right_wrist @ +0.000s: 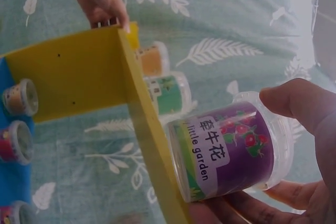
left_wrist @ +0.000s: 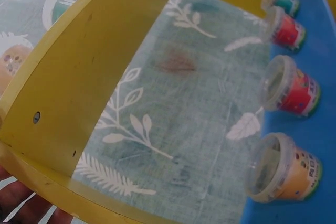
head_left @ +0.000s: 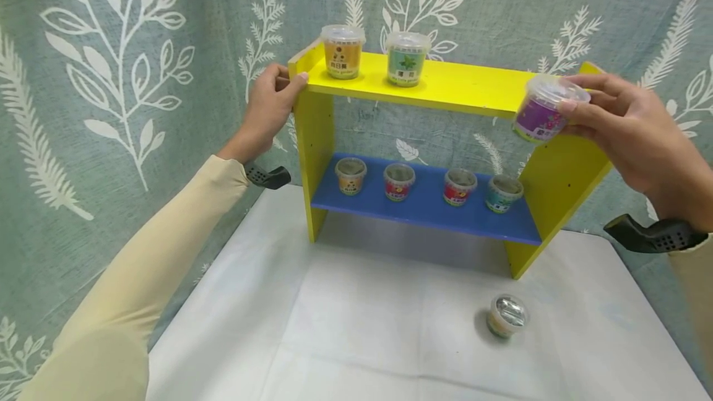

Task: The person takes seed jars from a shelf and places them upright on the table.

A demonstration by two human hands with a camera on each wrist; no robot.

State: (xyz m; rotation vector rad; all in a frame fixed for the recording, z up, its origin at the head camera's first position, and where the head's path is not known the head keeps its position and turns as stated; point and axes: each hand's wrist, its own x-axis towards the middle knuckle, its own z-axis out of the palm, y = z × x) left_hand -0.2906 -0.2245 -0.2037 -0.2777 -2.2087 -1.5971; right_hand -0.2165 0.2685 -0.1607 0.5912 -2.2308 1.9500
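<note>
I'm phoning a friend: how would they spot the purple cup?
Find the yellow-and-blue shelf. Near its top board's right end, a right hand holds a lidded cup. It alone is purple; those on the shelf are orange, green or red.

Clear-lidded purple cup, tilted
It was held near the right end of the upright yellow-and-blue shelf.

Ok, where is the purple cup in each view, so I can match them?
Head: purple cup, upper right, in the right hand.
Left wrist: not in it.
Right wrist: purple cup, large, right of and below centre.
Shared landmark: blue shelf, mid-picture in head, right edge in left wrist, left edge in right wrist.
</note>
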